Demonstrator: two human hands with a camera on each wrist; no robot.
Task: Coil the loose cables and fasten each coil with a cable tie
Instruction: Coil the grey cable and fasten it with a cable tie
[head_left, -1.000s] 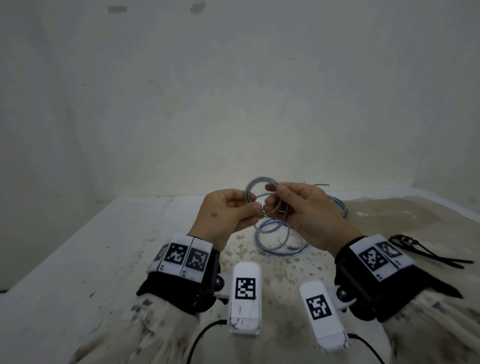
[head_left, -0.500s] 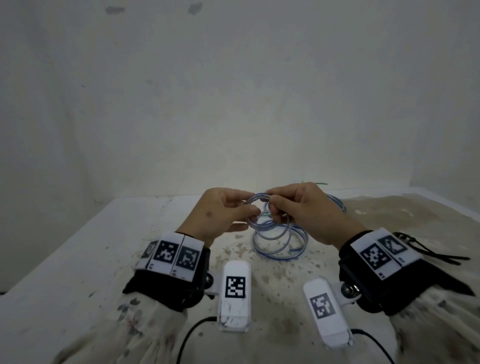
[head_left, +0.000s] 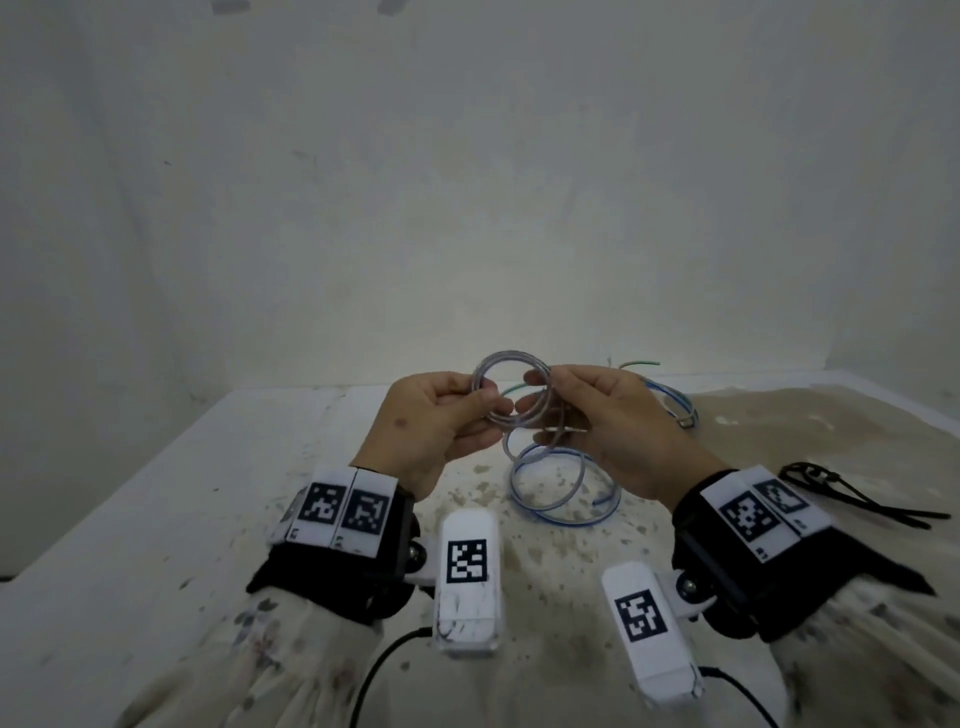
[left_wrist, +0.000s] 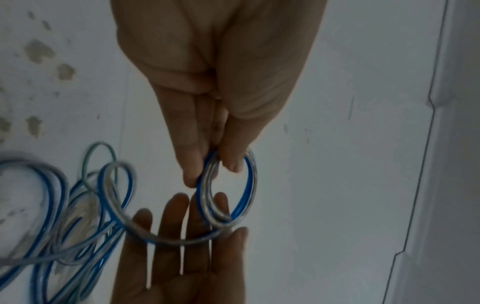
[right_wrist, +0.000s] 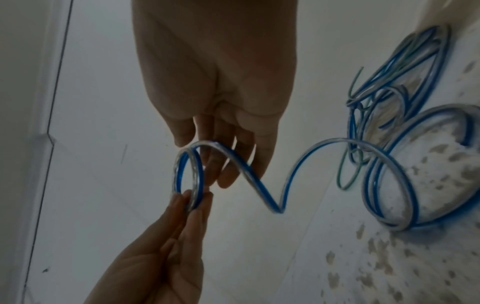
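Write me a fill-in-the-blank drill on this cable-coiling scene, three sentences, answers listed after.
1. The left hand pinches the small coil of clear, blue-striped cable between its fingers and ____.
2. The uncoiled rest of that cable lies in loops on the stained white ____.
3. The black cable ties lie untouched on the person's ____ side, beyond the right hand, which also grips the cable.

Missing words: thumb; table; right

Blue-striped clear cable (head_left: 563, 486), black ties (head_left: 852, 496), brown-speckled white table (head_left: 156, 519).
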